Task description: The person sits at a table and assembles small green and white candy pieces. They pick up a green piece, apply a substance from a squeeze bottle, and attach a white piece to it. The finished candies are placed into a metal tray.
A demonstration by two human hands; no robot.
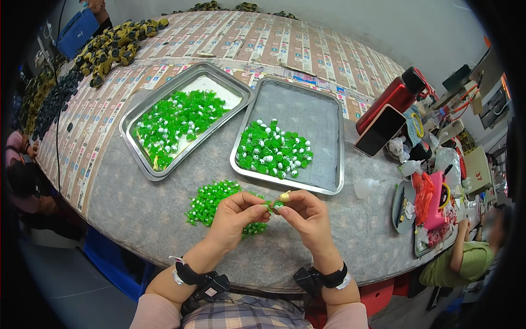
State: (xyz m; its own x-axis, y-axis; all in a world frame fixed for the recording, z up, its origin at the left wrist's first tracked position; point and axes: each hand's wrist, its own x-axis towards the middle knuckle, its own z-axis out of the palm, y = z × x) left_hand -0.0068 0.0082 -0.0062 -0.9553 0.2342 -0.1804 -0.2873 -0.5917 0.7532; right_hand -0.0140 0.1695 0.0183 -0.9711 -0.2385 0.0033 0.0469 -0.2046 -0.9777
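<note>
Centrally, a long grey felt-covered worktop point(137, 208) ran away from the viewer, its far half lined with rows of printed paper strips. Two shallow rectangular steel trays stood side by side on it: the left tray point(143, 164) held a spread of small green and white plastic parts over a white sheet, and the right tray point(329, 137) held a tighter cluster of the same parts at its near end. A loose heap of small green plastic pieces point(211, 200) lay on the worktop just in front of the trays. A red metal flask point(392, 98) and a dark phone point(379, 130) lay at the right, with a seated person in a green shirt point(466, 260) beyond the edge. Both hands met above the near edge, wrists strapped with black bands. The left hand point(235, 216) curled its fingers inward, thumb and forefinger pinching a small green plastic piece point(272, 205). The right hand point(304, 214) pinched the same piece from the opposite side, a yellow guard point(285, 196) on one fingertip.
</note>
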